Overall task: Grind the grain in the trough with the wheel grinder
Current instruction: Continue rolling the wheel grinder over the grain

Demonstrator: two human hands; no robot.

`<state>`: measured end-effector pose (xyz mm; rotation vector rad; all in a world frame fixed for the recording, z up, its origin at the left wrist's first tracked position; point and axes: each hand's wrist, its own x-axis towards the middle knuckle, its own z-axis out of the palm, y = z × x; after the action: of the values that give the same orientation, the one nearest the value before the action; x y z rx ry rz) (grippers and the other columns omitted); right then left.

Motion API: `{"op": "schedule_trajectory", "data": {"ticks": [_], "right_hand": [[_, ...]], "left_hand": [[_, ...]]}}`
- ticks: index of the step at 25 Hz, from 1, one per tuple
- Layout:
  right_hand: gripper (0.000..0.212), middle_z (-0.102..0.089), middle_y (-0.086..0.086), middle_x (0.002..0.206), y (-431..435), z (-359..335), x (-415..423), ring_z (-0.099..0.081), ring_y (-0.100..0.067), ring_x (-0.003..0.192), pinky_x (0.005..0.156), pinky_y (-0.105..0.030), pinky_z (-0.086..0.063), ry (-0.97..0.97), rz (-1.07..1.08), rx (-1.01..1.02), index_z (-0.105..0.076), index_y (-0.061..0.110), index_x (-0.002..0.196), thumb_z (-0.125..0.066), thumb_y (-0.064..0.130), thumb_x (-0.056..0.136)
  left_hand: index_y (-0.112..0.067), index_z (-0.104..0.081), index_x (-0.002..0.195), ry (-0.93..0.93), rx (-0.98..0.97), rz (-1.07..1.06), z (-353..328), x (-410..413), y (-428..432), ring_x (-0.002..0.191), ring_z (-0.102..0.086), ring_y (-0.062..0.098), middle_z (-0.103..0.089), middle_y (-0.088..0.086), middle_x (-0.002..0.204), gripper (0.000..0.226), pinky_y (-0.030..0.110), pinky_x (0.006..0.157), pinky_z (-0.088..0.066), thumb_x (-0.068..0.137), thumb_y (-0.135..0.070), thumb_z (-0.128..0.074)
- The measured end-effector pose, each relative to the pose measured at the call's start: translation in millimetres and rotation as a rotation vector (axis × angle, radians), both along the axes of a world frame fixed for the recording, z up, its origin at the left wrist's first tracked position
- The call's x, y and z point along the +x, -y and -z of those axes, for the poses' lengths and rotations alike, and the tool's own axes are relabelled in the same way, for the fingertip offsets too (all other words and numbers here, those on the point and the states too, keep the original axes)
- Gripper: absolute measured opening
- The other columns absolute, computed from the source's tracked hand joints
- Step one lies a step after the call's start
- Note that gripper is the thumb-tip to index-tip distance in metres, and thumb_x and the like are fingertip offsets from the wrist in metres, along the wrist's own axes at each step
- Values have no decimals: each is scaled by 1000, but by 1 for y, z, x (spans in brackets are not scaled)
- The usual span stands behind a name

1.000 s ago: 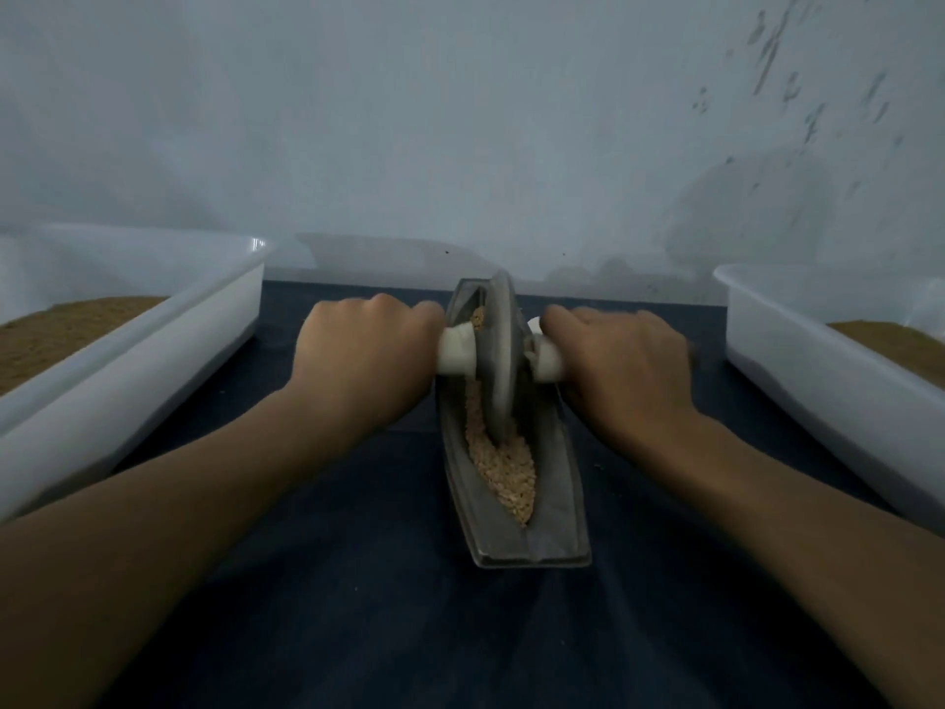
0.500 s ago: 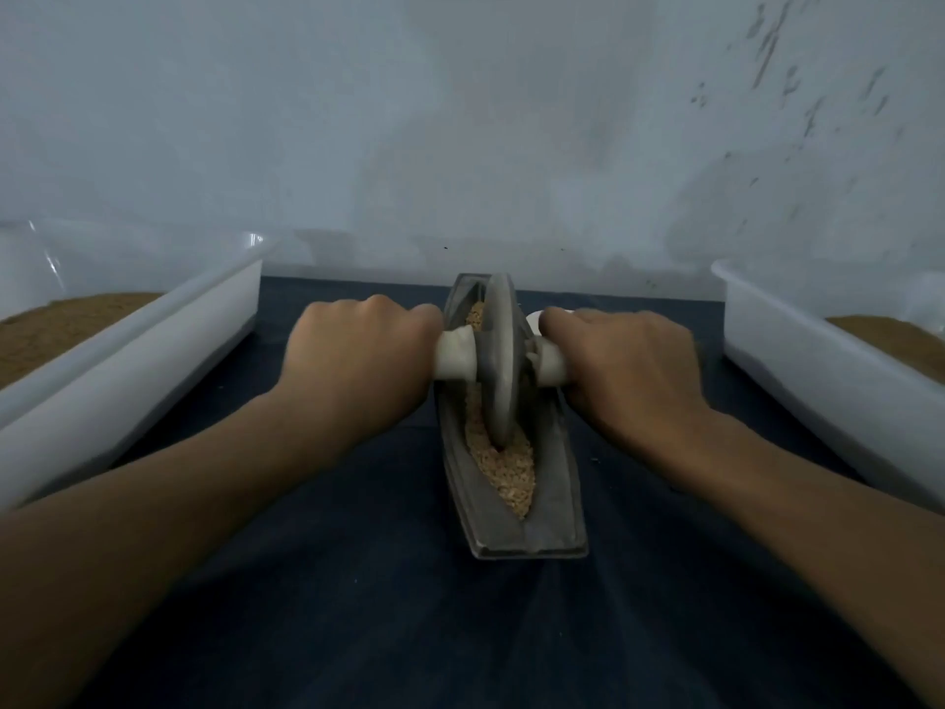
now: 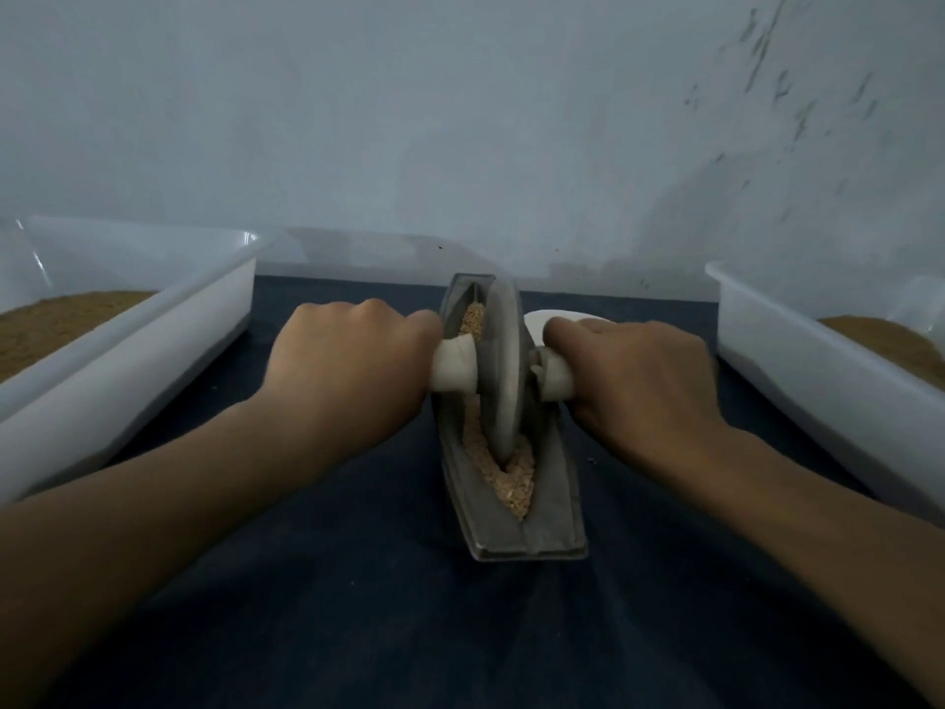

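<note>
The dark blue surface (image 3: 358,580) runs back to a pale, scuffed wall (image 3: 460,120), and the grey trough (image 3: 552,524) lies lengthwise at its middle with tan grain (image 3: 511,483) heaped in its channel. The wheel grinder (image 3: 503,371) stands upright in the trough's far half, with the left hand (image 3: 347,371) and right hand (image 3: 639,381) each in a closed grip round its white handle (image 3: 452,371). The left tub (image 3: 153,350) and right tub (image 3: 797,371), white plastic holding brown meal, flank the trough.
</note>
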<state>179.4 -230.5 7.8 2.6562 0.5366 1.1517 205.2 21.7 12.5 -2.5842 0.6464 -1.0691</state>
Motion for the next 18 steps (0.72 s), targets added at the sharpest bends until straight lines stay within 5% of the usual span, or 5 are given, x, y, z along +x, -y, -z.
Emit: {"op": "schedule_trajectory", "data": {"ticks": [5,8,12,15,18], "right_hand": [[22,-69,-1,98,-26,-22,37,-65,-30,84,59,-33,-33,-185,194,-11,-56,24,112,-64,28,92],[26,-65,2,79,-9,-10,5,-59,-28,62,54,-29,-23,-30,34,-45,-57,22,95,-73,21,75],[18,-49,4,65,4,6,-12,-29,-22,52,58,-25,1,98,-59,6,-45,24,83,-55,20,69],[22,-64,1,78,-13,-6,21,-58,-29,62,54,-29,-18,-35,116,-46,-56,22,91,-72,20,77],[20,-68,1,99,-23,-20,41,-65,-30,85,59,-33,-26,-187,209,6,-53,23,109,-63,27,92]], "left_hand": [[-23,-46,87,-204,-104,-184,-11,30,18,60,-46,23,-38,-4,68,12,32,55,-38,91,-29,-56],[-24,-38,80,-58,-38,-32,-3,4,4,46,-28,16,-30,-7,59,27,26,45,-17,78,-26,-65],[-24,-26,74,57,-12,104,4,-8,-7,42,-15,15,-23,-8,53,34,18,50,-5,60,-24,-57],[-23,-35,76,-56,-23,-93,-2,20,10,44,-29,20,-33,-4,57,29,25,45,-18,75,-24,-63],[-24,-38,85,-149,-78,-180,-11,35,18,65,-56,28,-49,-1,72,19,32,54,-36,89,-29,-56]]}}
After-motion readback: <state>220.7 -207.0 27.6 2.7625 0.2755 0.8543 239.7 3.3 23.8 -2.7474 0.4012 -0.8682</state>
